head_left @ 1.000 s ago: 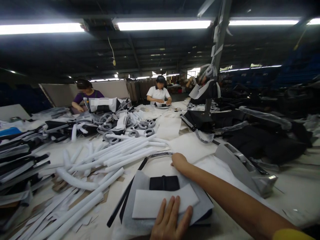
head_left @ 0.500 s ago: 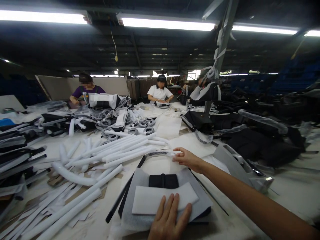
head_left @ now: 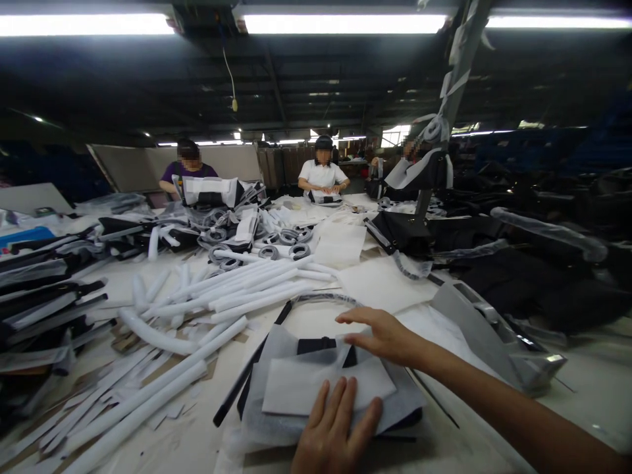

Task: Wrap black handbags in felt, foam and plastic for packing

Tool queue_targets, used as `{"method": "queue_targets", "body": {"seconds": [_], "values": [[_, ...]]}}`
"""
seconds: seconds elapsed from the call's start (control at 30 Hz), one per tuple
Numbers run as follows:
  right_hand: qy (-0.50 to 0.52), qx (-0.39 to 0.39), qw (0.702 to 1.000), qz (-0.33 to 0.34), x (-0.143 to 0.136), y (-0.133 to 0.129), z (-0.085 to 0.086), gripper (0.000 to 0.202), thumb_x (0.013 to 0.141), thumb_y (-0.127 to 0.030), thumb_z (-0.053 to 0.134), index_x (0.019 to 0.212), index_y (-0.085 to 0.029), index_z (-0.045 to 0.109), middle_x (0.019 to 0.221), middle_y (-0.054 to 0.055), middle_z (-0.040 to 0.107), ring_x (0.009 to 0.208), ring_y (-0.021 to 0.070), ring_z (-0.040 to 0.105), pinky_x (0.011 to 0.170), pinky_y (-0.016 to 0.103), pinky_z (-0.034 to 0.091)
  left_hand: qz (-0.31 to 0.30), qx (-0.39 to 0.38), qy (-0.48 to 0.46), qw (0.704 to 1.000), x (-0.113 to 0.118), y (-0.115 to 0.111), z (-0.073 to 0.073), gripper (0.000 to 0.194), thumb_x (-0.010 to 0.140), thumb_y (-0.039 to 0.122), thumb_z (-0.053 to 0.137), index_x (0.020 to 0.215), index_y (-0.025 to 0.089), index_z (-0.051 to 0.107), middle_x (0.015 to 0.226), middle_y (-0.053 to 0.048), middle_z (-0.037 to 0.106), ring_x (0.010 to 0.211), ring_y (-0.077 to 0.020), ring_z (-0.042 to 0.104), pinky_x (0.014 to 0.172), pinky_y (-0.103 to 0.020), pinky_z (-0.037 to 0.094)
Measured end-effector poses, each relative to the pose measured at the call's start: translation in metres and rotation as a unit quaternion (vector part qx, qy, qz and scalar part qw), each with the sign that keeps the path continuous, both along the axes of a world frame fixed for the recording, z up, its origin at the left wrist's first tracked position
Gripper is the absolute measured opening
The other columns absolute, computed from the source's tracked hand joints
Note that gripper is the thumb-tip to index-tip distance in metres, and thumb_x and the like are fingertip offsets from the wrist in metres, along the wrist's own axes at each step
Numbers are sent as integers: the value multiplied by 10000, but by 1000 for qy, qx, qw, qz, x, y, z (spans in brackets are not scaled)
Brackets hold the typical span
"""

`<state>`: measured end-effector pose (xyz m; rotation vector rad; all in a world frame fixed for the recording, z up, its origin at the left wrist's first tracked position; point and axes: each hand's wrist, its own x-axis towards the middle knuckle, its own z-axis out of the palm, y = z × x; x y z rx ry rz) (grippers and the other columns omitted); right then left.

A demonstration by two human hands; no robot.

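Note:
My left hand (head_left: 332, 424) lies flat, fingers spread, on a white rectangular pad (head_left: 291, 388). Beneath the pad is a translucent white wrapping sheet (head_left: 251, 421), spread over a flat black bag (head_left: 412, 419) whose edges show at the sides. My right hand (head_left: 382, 334) is over the sheet's upper right part, its thumb and fingers apart; the sheet's edge there is turned inward, partly covering a black piece (head_left: 309, 345). A plastic-wrapped handle (head_left: 323, 299) arches behind, with a black strap (head_left: 247, 375) running down the left.
White foam tubes (head_left: 251, 289) and paper strips (head_left: 113, 395) lie to the left. Wrapped black pieces (head_left: 39, 309) pile up at far left. A grey plastic holder (head_left: 478, 329) stands at right, before black bags (head_left: 557, 283). Two co-workers (head_left: 323, 174) (head_left: 187, 171) work across the table.
My right hand has come down and nearer from beside the handle to the sheet, whose upper right edge is now folded in over the black piece. My left hand stays on the pad.

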<state>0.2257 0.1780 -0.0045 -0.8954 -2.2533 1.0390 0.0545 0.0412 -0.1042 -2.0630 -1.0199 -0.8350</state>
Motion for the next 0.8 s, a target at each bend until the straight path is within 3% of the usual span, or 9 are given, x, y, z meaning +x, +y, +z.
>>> {"method": "queue_targets", "body": {"seconds": [0.07,0.17,0.23,0.3,0.4,0.5,0.6,0.7,0.8], "values": [[-49,34,996,68,-13,2,-2,612,697,-354,851,1262,-198,672,1263,112,674,1184,313,571,1057,420,387,1,2,1,1000,0,0,1,408,1021,219,426,1401,314,539,1165,-59,739,1140,-189,676,1181,-400,323],[-105,47,985,132,-30,5,-1,597,648,-258,871,1217,-200,699,977,63,755,979,286,657,926,373,467,4,3,-3,1000,2,1,-1,411,1019,223,433,1408,316,529,1159,-52,742,1141,-185,674,1149,-382,377],[-83,29,989,118,-34,8,3,366,683,-244,839,1038,-200,760,806,19,743,832,240,675,833,322,495,6,2,-11,1000,2,1,-4,411,1018,224,438,1407,318,528,1170,-54,738,1145,-183,671,1145,-383,383],[-43,24,995,85,-28,12,9,149,772,-285,768,887,-190,761,804,19,735,819,217,676,819,301,502,4,-1,-19,1000,3,1,-4,406,1018,224,436,1399,321,538,1181,-58,733,1147,-185,670,1157,-388,365],[23,38,999,32,-4,10,19,182,873,-338,658,877,-177,743,930,56,731,903,218,674,868,313,507,-3,1,-28,1000,3,1,-3,394,1023,224,430,1383,318,558,1183,-67,730,1147,-189,671,1178,-394,328],[78,45,996,1,26,-11,20,162,892,-310,653,952,-201,756,999,58,741,943,214,688,882,305,528,-6,-9,-19,1000,2,1,-1,395,1028,218,418,1387,309,554,1207,-72,718,1170,-194,658,1187,-396,312],[50,88,995,-23,49,-48,9,216,926,-198,602,1075,-255,748,1076,25,755,1021,188,697,939,273,534,-14,-23,-31,999,1,1,-1,391,1034,235,405,1398,289,540,1246,-69,699,1209,-194,632,1179,-392,334],[-18,195,981,-2,57,-84,-8,351,953,-132,536,1245,-269,673,1206,30,722,1134,176,664,1057,307,493,-23,-53,-31,998,0,-2,-1,378,1033,219,407,1380,265,550,1303,-81,666,1258,-212,597,1142,-401,394],[-64,310,948,25,57,-108,-25,414,960,-95,486,1335,-224,604,1282,63,684,1226,185,612,1152,397,411,-32,-79,-20,996,-2,-5,1,351,1026,177,407,1324,227,586,1334,-106,643,1294,-232,568,1105,-415,442]]}}
